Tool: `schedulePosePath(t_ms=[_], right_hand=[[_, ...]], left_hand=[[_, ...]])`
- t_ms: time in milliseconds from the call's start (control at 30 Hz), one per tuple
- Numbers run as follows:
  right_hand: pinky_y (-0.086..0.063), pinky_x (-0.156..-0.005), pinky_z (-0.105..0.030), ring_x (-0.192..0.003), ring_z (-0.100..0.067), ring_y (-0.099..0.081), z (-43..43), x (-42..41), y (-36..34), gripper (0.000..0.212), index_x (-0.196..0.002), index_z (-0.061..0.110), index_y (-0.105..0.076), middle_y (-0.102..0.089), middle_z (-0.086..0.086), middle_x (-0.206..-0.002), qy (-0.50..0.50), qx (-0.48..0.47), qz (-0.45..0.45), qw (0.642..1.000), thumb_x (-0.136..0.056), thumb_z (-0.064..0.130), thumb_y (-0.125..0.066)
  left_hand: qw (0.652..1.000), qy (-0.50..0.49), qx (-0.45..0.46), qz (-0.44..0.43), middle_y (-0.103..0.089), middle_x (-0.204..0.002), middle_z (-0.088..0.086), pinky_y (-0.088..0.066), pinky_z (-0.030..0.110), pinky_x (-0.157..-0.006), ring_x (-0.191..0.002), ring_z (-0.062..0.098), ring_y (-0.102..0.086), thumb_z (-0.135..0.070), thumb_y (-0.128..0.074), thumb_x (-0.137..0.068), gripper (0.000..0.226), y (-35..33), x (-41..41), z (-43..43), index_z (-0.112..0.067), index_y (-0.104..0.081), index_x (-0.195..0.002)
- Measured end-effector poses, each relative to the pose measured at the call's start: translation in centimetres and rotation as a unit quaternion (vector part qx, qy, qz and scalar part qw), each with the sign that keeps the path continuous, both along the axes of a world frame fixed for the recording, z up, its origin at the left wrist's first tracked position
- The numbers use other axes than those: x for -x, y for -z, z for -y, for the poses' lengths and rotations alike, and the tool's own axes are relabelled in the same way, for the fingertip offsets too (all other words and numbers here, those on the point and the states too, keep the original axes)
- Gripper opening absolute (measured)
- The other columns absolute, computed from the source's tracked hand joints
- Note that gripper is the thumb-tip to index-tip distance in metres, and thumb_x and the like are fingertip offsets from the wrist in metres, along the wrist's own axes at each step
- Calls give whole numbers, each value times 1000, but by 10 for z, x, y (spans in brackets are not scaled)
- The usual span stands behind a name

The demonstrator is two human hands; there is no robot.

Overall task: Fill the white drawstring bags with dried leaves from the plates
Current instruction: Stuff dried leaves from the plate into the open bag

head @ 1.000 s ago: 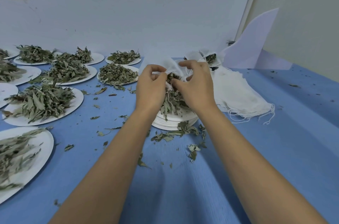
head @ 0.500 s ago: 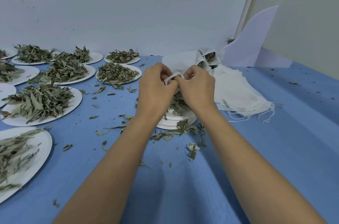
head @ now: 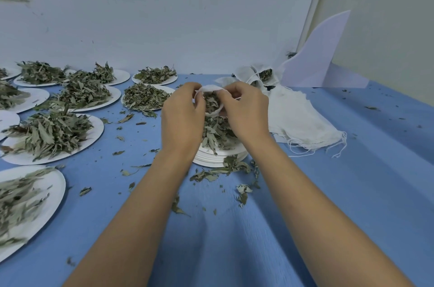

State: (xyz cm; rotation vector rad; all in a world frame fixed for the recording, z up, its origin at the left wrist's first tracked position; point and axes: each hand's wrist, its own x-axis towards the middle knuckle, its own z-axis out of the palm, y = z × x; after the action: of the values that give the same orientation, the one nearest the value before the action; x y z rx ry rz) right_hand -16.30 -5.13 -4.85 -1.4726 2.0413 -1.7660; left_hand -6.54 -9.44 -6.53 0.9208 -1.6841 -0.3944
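My left hand (head: 182, 114) and my right hand (head: 246, 109) both pinch the rim of a small white drawstring bag (head: 210, 88), holding its mouth spread. Dried leaves show inside the mouth of the bag. Right under the hands stands a stack of white plates (head: 217, 157) with a heap of dried leaves (head: 217, 132) on top. A pile of flat white bags (head: 298, 117) lies to the right of my right hand. Behind it lie filled bags (head: 263, 74).
Several white plates heaped with dried leaves (head: 50, 132) cover the left of the blue table (head: 328, 192). Loose leaf bits (head: 218, 172) are scattered in front of the stack. A white board (head: 317, 56) leans at the back right against the wall.
The two hands, pressed close together half a second ago, have drawn slightly apart. The bag's mouth is now spread wider and leaves show inside it.
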Motion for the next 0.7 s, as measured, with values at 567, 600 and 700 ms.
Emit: schedulePosePath(t_ms=[567, 600, 700], right_hand=[[-30, -54, -13, -75, -12, -47, 2, 11, 4, 18, -82, 18, -54, -54, 4, -84, -2, -62, -118, 991, -79, 12, -71], [-28, -53, -17, -73, -14, -47, 2, 12, 6, 18, -79, 17, -53, -54, 4, -79, 7, -61, -129, 990, -79, 11, -69], [-30, -50, -21, -65, -15, -46, 4, 15, 8, 23, -70, 18, -47, -52, 4, -70, 38, -66, -96, 992, -78, 8, -65]], left_hand=[[985, 101, -136, -30, -65, -77, -10, -45, 11, -69, -73, 2, -58, -17, -63, -90, 10, -11, 0, -3, -14, -72, -96], [982, 120, -141, -22, -65, -77, -11, -47, 15, -71, -74, 3, -59, -15, -64, -89, 10, -13, -1, -4, -14, -72, -94], [975, 160, -154, -14, -65, -73, -12, -46, 14, -67, -68, 3, -58, -12, -65, -86, 9, -16, -1, -6, -20, -71, -86]])
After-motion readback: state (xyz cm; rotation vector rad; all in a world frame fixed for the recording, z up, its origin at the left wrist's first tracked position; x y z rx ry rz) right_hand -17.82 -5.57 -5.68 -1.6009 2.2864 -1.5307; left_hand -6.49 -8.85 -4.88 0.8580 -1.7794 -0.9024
